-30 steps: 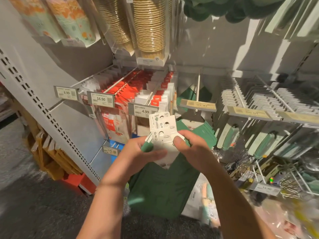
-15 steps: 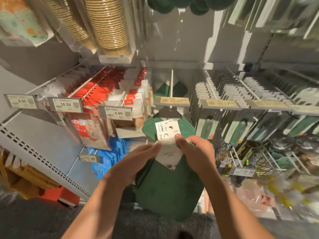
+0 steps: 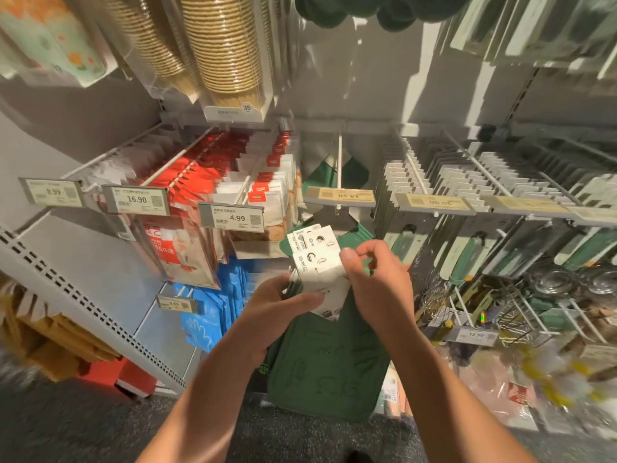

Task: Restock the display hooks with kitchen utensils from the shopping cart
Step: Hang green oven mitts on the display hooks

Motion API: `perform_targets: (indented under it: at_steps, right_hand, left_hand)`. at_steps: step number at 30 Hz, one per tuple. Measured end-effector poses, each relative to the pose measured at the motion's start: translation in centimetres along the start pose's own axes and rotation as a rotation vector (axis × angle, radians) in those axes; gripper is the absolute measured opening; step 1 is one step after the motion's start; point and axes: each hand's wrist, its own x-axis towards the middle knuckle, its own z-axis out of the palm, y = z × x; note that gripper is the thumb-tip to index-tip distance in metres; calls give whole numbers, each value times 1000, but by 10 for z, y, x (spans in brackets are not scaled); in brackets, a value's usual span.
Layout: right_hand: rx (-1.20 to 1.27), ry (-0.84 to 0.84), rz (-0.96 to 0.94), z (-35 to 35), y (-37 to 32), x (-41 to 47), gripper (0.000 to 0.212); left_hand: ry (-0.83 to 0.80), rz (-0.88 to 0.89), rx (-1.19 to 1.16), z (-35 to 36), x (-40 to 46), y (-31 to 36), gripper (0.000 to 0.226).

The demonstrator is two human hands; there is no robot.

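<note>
Both hands have come up a bit since half a second ago, so the white card headers now sit just under the yellow price tag (image 3: 340,196) of the near-empty hook (image 3: 339,162) instead of well below it. Left hand (image 3: 277,305) holds the stack of green mats (image 3: 325,365) from the side, thumb laid across the lowest card, fingers wrapped behind. Right hand (image 3: 375,285) pinches the edge of the white cards (image 3: 317,259) with thumb on front and fingers curled behind. The mats hang down from the cards, in front of the lower shelf stuff.

Around it is pretty crowded. Red and white packets (image 3: 267,195) hang just left of the target hook, with a 4.99 tag (image 3: 232,218) sticking out toward the cards. Right side has rows of grey-carded utensils (image 3: 417,182) on their own hooks, also close. One green item already hangs far back on the target hook. Blue packs (image 3: 207,312) sit lower left, wire whisks (image 3: 434,295) lower right near the right wrist.

Open room is basically the narrow lane straight along the hook rod, between the packets and the grey cards. Stacked paper cups (image 3: 230,45) hang overhead, well above the hands.
</note>
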Motion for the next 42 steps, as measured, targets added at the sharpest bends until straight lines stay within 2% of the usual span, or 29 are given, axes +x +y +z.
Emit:
perform_targets:
  at_steps: [2, 4, 7, 9, 11, 16, 22, 27, 33, 38, 42]
  right_hand:
    - [-20, 68, -194, 0, -3, -4, 14]
    - [31, 13, -285, -4, -11, -7, 8]
    - [33, -144, -232, -9, -21, -8, 14]
    - [-55, -151, -270, -8, -25, -10, 11]
    - [-92, -190, -288, -5, -28, -13, 21]
    - [-14, -232, -196, -5, -39, -14, 22]
    - [36, -275, -228, -6, -35, -16, 24]
    - [80, -310, -227, -2, -28, -17, 26]
    - [129, -292, -135, -6, -24, -17, 21]
    - [175, -271, -91, -9, -23, -11, 24]
    - [235, -261, -83, -12, -16, -2, 26]
  left_hand:
    - [10, 35, 7, -2, -4, 3, 15]
    - [4, 76, 50, -7, -6, 5, 12]
    - [-1, 117, 96, -12, -9, 5, 11]
    - [4, 139, 103, -13, -11, 6, 12]
    - [18, 165, 99, -13, -13, 6, 14]
    - [30, 200, 137, -13, -16, 6, 16]
    - [17, 194, 90, -13, -21, 6, 17]
    - [-9, 137, 74, -13, -22, 0, 6]
    - [18, -17, -94, -12, -20, -12, 26]
    - [30, -61, -166, -15, -18, -19, 38]
    - [43, -83, -193, -21, -14, -20, 35]
